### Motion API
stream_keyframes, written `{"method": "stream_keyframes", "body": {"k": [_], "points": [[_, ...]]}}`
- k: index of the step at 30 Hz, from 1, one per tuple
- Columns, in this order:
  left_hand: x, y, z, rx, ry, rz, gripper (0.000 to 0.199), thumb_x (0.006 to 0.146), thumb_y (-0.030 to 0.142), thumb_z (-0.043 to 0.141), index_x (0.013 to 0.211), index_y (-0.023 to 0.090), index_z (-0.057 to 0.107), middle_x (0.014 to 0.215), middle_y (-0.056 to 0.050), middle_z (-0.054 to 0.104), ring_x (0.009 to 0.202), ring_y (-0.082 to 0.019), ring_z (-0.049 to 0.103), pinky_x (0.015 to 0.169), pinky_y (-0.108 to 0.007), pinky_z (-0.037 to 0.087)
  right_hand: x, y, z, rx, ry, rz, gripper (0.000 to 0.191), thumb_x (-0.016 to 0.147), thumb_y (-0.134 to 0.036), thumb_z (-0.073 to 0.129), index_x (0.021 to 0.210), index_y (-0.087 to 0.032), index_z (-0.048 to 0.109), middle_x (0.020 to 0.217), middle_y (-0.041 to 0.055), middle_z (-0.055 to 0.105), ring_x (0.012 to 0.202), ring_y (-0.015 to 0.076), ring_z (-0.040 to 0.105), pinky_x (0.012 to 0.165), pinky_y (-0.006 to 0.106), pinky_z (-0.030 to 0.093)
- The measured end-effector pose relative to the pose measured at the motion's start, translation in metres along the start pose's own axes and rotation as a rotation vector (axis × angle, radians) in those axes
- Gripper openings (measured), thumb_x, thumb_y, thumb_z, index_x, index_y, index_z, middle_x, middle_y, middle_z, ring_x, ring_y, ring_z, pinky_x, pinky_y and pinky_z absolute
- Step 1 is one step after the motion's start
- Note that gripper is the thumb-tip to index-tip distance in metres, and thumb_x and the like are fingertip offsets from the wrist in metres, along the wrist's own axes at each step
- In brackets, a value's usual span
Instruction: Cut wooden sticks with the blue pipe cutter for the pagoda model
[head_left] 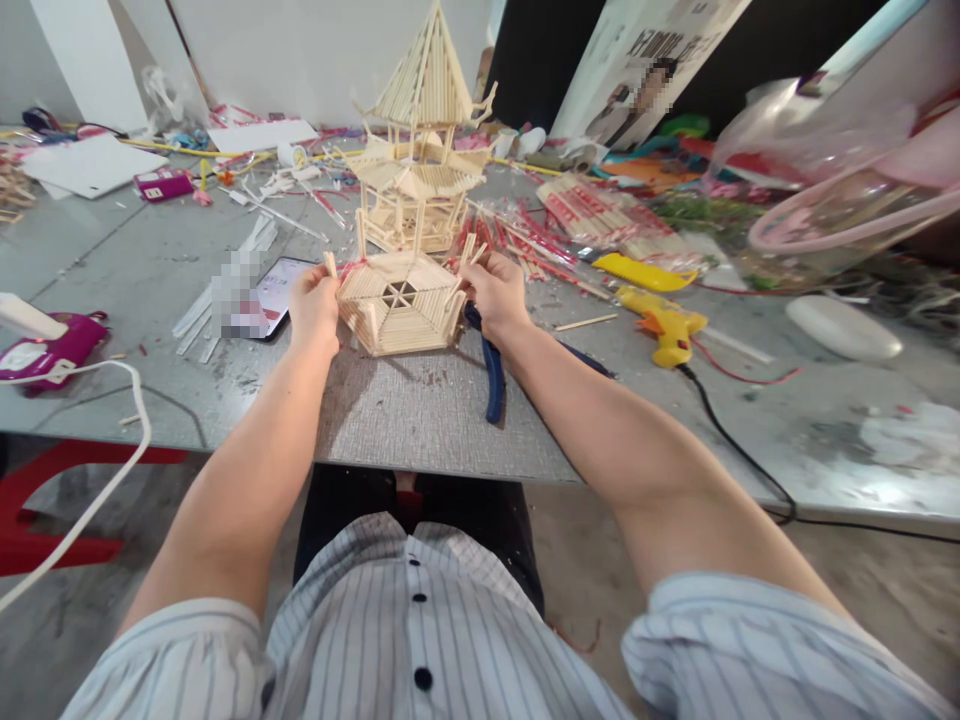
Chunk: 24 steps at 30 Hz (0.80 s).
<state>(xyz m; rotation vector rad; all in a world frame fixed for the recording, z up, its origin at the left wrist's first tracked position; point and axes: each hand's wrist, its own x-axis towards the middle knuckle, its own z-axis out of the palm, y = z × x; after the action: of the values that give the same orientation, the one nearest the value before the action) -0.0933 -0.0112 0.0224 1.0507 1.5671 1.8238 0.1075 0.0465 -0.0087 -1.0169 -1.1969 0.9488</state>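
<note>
Left hand (315, 308) and right hand (498, 296), pinched closed, held my hexagonal piece (416, 333), slatted except its centre, near the roofed stick tower (421, 90).

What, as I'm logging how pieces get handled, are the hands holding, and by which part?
The hexagonal stick piece, by its opposite side corners: left hand at the left, right hand at the right, beside short sticks jutting up.
</note>
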Motion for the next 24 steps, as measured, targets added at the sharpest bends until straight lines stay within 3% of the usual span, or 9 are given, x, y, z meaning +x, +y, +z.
{"method": "stream_keyframes", "body": {"k": [5, 11, 17, 24], "points": [[0.008, -0.013, -0.002, 0.107, -0.013, 0.124, 0.007, 0.076, 0.017, 0.058, 0.075, 0.018, 0.065, 0.069, 0.000, 0.066, 0.070, -0.014, 0.063, 0.071, -0.026, 0.051, 0.000, 0.001, 0.000, 0.020, -0.006, -0.117, 0.008, 0.072, -0.024, 0.057, 0.069, -0.020, 0.050, 0.060, -0.0054, 0.048, 0.054, 0.0063, 0.045, 0.057, 0.023, 0.038], [0.010, -0.022, -0.006, 0.191, -0.040, 0.329, 0.021, 0.081, 0.032, 0.059, 0.094, 0.018, 0.070, 0.092, -0.004, 0.073, 0.089, -0.018, 0.067, 0.085, -0.029, 0.052, 0.004, 0.007, -0.001, -0.010, 0.017, -0.171, 0.010, 0.072, -0.029, 0.057, 0.071, -0.020, 0.052, 0.064, -0.0036, 0.049, 0.063, 0.0096, 0.051, 0.064, 0.027, 0.044], [0.009, -0.021, -0.010, 0.296, -0.023, 0.436, 0.030, 0.084, 0.043, 0.058, 0.101, 0.020, 0.070, 0.092, -0.006, 0.071, 0.091, -0.018, 0.064, 0.089, -0.032, 0.050, 0.003, 0.005, -0.005, -0.049, 0.008, -0.248, 0.016, 0.075, -0.031, 0.058, 0.067, -0.021, 0.048, 0.062, -0.0040, 0.049, 0.059, 0.0089, 0.050, 0.062, 0.027, 0.044], [0.003, -0.010, -0.012, 0.362, 0.023, 0.436, 0.021, 0.084, 0.038, 0.061, 0.094, 0.023, 0.072, 0.085, -0.003, 0.065, 0.086, -0.016, 0.058, 0.087, -0.031, 0.049, 0.001, 0.006, -0.002, -0.003, 0.005, -0.311, 0.013, 0.069, -0.030, 0.059, 0.067, -0.020, 0.051, 0.071, -0.0005, 0.057, 0.069, 0.0116, 0.056, 0.071, 0.030, 0.046]]}}
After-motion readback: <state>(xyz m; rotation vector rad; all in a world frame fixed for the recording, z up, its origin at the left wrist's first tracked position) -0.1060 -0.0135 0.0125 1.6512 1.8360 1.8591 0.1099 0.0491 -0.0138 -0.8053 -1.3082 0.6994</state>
